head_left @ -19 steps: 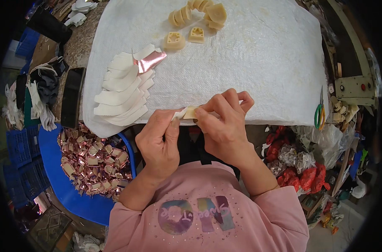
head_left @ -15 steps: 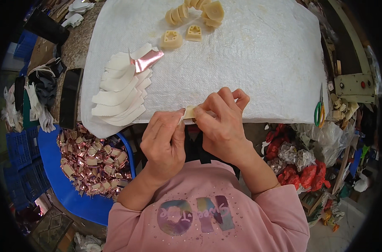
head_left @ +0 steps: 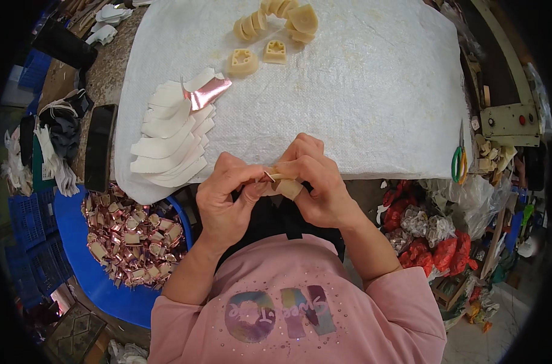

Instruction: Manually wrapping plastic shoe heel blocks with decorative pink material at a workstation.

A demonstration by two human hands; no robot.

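My left hand (head_left: 227, 195) and my right hand (head_left: 319, 187) meet just off the table's near edge. Between their fingertips is a small beige shoe heel (head_left: 290, 189) with a pale covering piece about it; the fingers hide much of both. Left thumb and forefinger pinch one side, while the right fingers grip the other. On the table to the left lies a fanned stack of white-backed covering pieces (head_left: 169, 136). One piece there shows its shiny pink face (head_left: 208, 93). At the far side stand several bare beige heels (head_left: 243, 62), two of them set nearer than the rest.
A blue tub (head_left: 127, 303) full of pink-covered heels (head_left: 136, 236) sits below left. Beside the white-covered table (head_left: 348, 103) lies a black phone (head_left: 100, 148). Scissors (head_left: 460, 161) rest at the table's right edge, near a machine (head_left: 511, 126) and plastic bags (head_left: 452, 250).
The held heel has been turned, and more of its covering now shows below the fingers. My right hand has shifted slightly left and down; my left fingers have moved over the top.
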